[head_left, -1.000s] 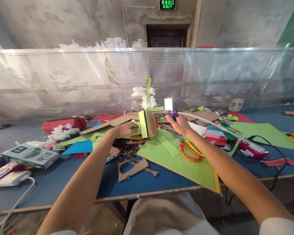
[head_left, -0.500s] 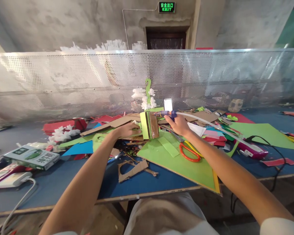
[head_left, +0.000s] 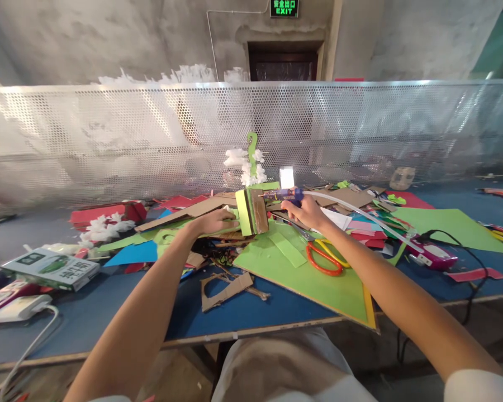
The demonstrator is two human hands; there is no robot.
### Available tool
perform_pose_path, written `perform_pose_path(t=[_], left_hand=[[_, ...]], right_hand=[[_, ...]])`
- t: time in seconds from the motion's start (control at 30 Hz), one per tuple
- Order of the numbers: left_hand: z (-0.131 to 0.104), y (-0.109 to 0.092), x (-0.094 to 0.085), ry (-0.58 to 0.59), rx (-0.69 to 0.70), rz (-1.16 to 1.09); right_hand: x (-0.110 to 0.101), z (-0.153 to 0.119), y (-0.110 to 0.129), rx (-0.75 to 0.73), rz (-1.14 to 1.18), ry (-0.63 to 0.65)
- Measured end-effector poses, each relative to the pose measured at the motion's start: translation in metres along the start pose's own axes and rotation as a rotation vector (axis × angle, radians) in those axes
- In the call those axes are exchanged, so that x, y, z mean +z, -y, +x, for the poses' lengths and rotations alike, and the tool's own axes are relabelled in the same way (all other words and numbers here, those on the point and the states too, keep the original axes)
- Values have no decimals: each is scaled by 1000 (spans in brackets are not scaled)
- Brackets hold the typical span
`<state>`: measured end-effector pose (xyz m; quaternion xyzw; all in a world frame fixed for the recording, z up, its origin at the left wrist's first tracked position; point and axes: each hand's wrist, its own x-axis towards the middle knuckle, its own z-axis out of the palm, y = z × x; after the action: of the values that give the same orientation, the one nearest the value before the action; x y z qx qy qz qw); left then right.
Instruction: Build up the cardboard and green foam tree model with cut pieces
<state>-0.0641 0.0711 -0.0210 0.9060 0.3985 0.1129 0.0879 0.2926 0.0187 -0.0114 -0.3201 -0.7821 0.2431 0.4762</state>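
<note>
A block of green card and brown cardboard [head_left: 246, 213] is held upright over the middle of the pile, its green face on the left. My left hand [head_left: 218, 221] grips it from the left, with some fingertips hidden behind it. In my right hand [head_left: 305, 211] is a blue glue gun [head_left: 288, 195], fingers wrapped round its handle. The gun's nozzle points left at the upper part of the block's cardboard side; whether it touches is too small to tell. A white cord trails right from the gun.
Orange-handled scissors [head_left: 324, 261] lie on a green sheet [head_left: 302, 287] near my right forearm. Cardboard scraps [head_left: 226, 291] are in front. A box [head_left: 52, 269] sits left, a pink power strip [head_left: 433, 255] right. Behind stands a perforated metal screen [head_left: 151, 134].
The block has tilted slightly, and the glue gun's nozzle now shows more clearly beside its cardboard side. The whole view has shifted a little. Both hands keep their holds.
</note>
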Motion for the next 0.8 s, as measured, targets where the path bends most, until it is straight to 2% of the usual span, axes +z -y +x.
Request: perform_pose_path(t=[0.07,0.17,0.33,0.57,0.8], left_hand=[[0,0,0,22,-41,-20],[0,2,0,30,-29,-37],[0,6,1,32,-18,-33],[1,9,4,21,-33,-39],[0,8,2,10,24,-29]], right_hand=[[5,1,0,14,157,-34],[8,1,0,29,332,-95],[3,1,-4,39,432,-153],[-3,0,4,54,314,-201],[0,0,6,73,178,-244]])
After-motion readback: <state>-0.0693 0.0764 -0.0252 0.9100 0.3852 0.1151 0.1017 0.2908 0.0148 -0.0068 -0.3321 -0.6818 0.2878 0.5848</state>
